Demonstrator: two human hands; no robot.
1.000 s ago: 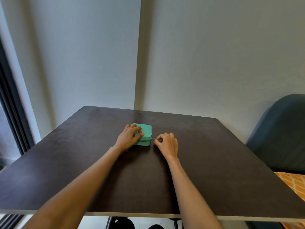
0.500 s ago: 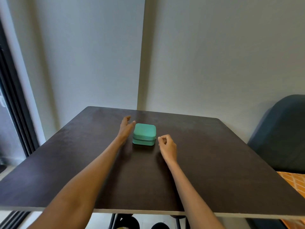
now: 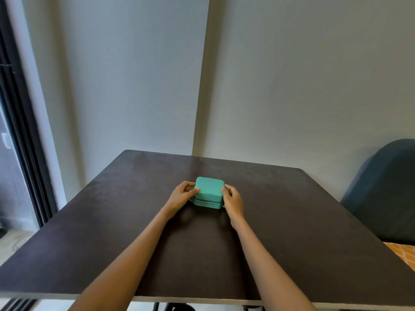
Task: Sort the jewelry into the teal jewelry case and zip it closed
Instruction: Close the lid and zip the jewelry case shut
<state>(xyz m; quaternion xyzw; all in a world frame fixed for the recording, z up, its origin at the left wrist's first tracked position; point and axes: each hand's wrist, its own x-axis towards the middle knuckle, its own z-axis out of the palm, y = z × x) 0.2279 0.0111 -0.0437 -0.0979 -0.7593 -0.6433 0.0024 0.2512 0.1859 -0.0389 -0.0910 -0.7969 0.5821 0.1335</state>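
The closed case (image 3: 209,193) sits on the table (image 3: 292,221), at centre frame. The left hand (image 3: 180,197) and right hand (image 3: 233,199) grip its sides, fingers curled around it. Its far side and zipper pull are hidden.

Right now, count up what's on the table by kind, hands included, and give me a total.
Teal jewelry case: 1, lid down, no loose jewelry in sight
Hands: 2, left hand and right hand, each gripping one side of the case
Total: 3, all on the dark table
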